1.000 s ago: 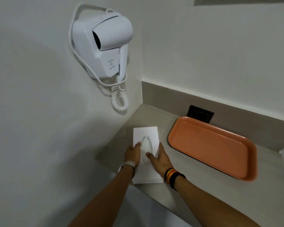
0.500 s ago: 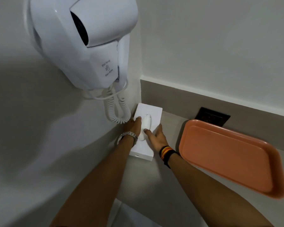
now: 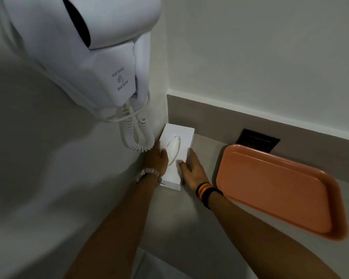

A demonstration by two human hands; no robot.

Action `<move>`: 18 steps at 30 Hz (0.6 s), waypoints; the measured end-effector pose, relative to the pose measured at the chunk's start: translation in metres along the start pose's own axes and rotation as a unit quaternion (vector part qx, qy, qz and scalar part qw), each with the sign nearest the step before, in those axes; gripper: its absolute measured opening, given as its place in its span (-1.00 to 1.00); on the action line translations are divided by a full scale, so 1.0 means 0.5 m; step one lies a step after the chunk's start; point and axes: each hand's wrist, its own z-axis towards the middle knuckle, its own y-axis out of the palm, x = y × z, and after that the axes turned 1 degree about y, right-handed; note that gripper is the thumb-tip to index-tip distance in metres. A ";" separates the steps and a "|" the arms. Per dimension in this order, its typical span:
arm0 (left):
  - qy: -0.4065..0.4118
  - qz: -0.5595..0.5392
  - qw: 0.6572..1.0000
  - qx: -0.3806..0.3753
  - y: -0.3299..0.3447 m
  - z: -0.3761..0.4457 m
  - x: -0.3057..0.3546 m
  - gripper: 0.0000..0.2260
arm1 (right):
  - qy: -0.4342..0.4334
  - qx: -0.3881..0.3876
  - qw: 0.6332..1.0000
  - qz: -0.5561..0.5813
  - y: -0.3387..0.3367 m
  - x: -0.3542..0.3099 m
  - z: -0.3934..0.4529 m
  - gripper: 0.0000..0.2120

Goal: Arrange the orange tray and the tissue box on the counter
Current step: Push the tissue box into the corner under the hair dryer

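A white tissue box [image 3: 178, 137] with an oval slot lies flat in the back left corner of the grey counter [image 3: 181, 216], its far end against the backsplash. My left hand [image 3: 157, 158] presses on its left side and my right hand [image 3: 191, 168] on its right side, so both hold the box between them. The empty orange tray [image 3: 278, 188] rests on the counter to the right of the box, apart from it, with a gap of bare counter between them.
A white wall-hung hair dryer [image 3: 93, 51] juts out from the left wall above the box, and its coiled cord [image 3: 136, 135] dangles just left of my left hand. A dark socket plate [image 3: 257, 140] sits in the backsplash behind the tray.
Both hands have slid the tissue box away from me into the back left corner. My head has come closer, so the dryer looms larger. The tray has stayed put.
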 end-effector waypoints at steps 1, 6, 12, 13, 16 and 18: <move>0.022 0.033 0.999 -0.002 0.007 -0.029 -0.014 -0.50 | -0.029 0.008 0.998 -0.047 0.001 0.012 -0.024 -0.35; 0.166 0.214 0.962 0.041 0.041 -0.176 -0.097 -0.46 | -0.166 0.020 0.960 -0.227 0.002 0.105 -0.152 -0.36; 0.198 0.228 0.953 0.025 0.091 -0.282 -0.097 -0.42 | -0.145 -0.016 0.911 -0.386 -0.019 0.212 -0.260 -0.29; 0.199 0.223 0.954 0.025 0.101 -0.294 -0.091 -0.41 | -0.134 -0.025 0.903 -0.406 -0.023 0.225 -0.267 -0.28; 0.190 0.235 0.953 0.017 0.129 -0.325 -0.080 -0.38 | -0.117 -0.050 0.886 -0.445 -0.036 0.255 -0.285 -0.28; 0.175 0.242 0.954 0.010 0.138 -0.332 -0.076 -0.36 | -0.114 -0.057 0.880 -0.458 -0.042 0.263 -0.290 -0.28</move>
